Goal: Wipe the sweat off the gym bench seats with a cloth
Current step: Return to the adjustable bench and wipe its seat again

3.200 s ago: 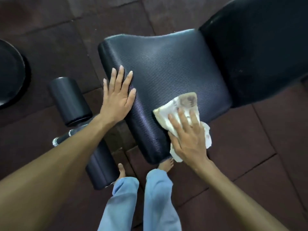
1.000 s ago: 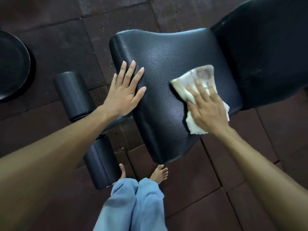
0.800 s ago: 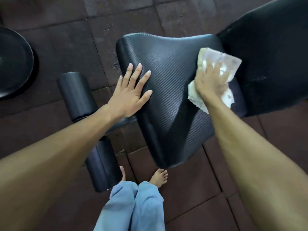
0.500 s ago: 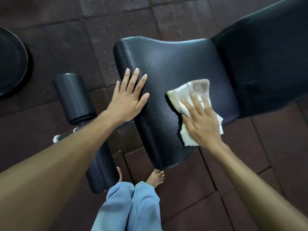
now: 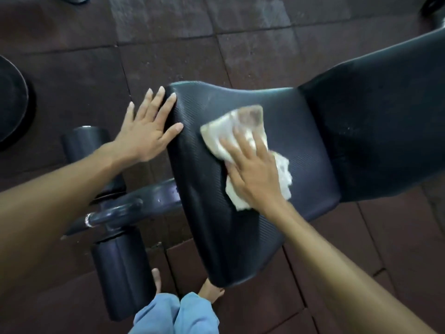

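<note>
A black, ribbed gym bench seat is seen from above, joined at its far right end to a darker, smoother backrest pad. A crumpled white cloth, stained brownish at its upper corner, is pressed flat against the middle of the seat. It is covered by the right hand, whose fingers are spread over the fabric; the cloth is pinned under the palm rather than gripped in a fist, and part of it is bunched out beside the hand toward the backrest.

The left hand is laid open against the left edge of the seat, with the fingers extended and slightly splayed; nothing is grasped in it, and its fingertips are set on the rounded corner of the pad.

Two black foam rollers are mounted on a dark metal bar that is run out from beneath the seat on the left. A black round weight plate is partly seen at the left border. The floor is covered with dark reddish rubber tiles. Bare feet and light blue trouser legs are visible at the bottom edge, just beside the near end of the seat.

No brand, label or writing can be read anywhere on the seat, cloth or frame.
</note>
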